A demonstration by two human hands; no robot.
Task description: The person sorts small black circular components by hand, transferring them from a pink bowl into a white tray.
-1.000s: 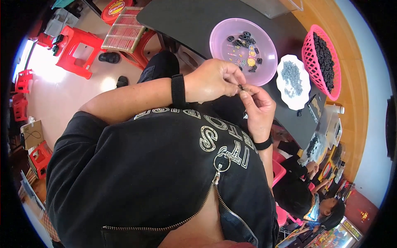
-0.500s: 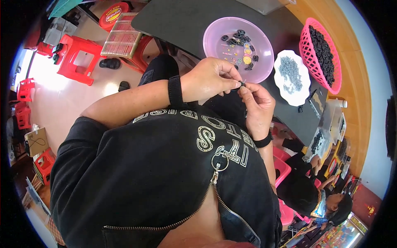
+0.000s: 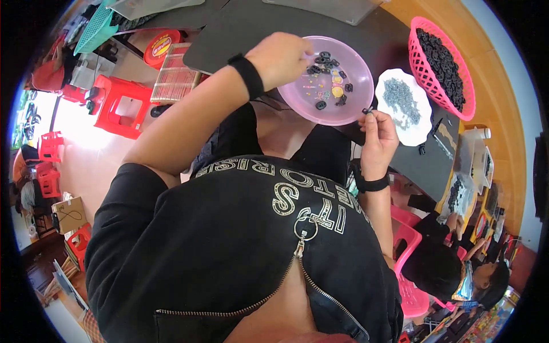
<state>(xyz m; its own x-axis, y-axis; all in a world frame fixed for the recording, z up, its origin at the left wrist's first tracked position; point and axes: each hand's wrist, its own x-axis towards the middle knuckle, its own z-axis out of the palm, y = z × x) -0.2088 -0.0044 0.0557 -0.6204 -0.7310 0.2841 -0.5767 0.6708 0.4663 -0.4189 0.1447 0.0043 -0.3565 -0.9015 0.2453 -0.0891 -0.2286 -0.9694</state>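
My left hand (image 3: 283, 57) reaches into a pink round bowl (image 3: 349, 111) on the dark table, its fingers curled over several small black rings and a few yellow and coloured pieces in the bowl. What the fingertips hold is hidden. My right hand (image 3: 374, 137) is raised just below the bowl's near rim and pinches a small black part (image 3: 368, 110) between thumb and fingers. Both wrists wear black bands.
A white dish (image 3: 420, 123) of small grey parts sits right of the bowl. A pink basket (image 3: 420, 43) full of black rings stands at the far right. Red plastic stools (image 3: 117, 106) are on the floor to the left. Another person (image 3: 452, 268) sits lower right.
My hands were together in front of my chest. The left hand has since stretched forward into the pink bowl, and the right hand stays up holding the small part.
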